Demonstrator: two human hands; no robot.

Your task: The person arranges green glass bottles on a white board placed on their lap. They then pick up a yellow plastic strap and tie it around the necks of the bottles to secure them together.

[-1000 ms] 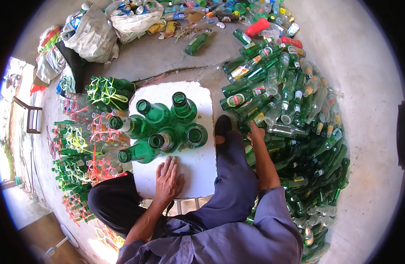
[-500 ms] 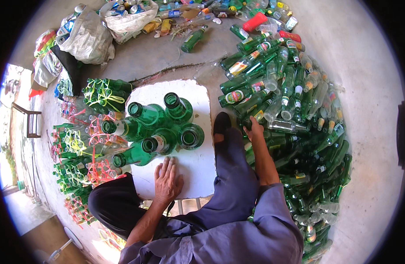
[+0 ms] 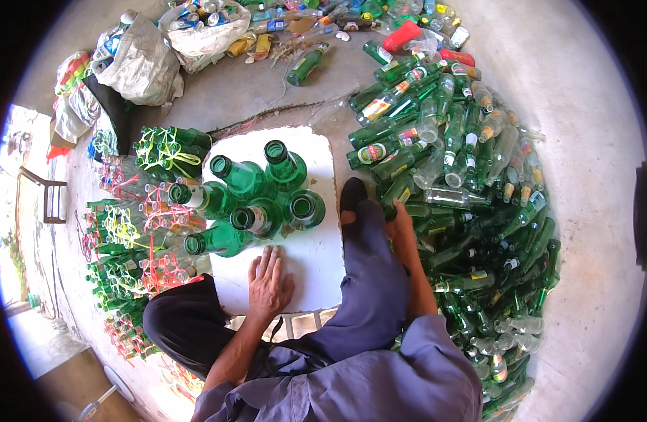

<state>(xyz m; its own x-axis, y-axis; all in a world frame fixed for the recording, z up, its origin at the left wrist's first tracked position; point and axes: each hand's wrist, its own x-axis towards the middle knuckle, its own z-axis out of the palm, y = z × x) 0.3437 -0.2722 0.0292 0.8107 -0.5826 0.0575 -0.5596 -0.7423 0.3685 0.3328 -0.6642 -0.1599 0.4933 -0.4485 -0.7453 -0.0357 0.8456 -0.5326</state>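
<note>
Several green glass bottles (image 3: 242, 183) stand grouped on a white board (image 3: 313, 274) in front of me, mouths up. My left hand (image 3: 269, 285) lies flat on the board just below them, fingers stretched out and holding nothing. Beside my right leg, my right hand (image 3: 402, 224) is closed around the neck of a green bottle (image 3: 401, 188) at the near edge of a large bottle pile (image 3: 471, 232). The fingers are partly hidden by the leg and the bottle.
Bundles of bottles (image 3: 119, 228) tied with coloured strips stand on the left. White sacks (image 3: 144, 70) holding cans are at the far left. A single green bottle (image 3: 308, 65) lies on the floor ahead, and plastic bottles (image 3: 401, 35) are strewn along the back.
My right hand has drawn back toward my leg, and the bottle it grips has shifted nearer with it. My left hand stays flat on the board.
</note>
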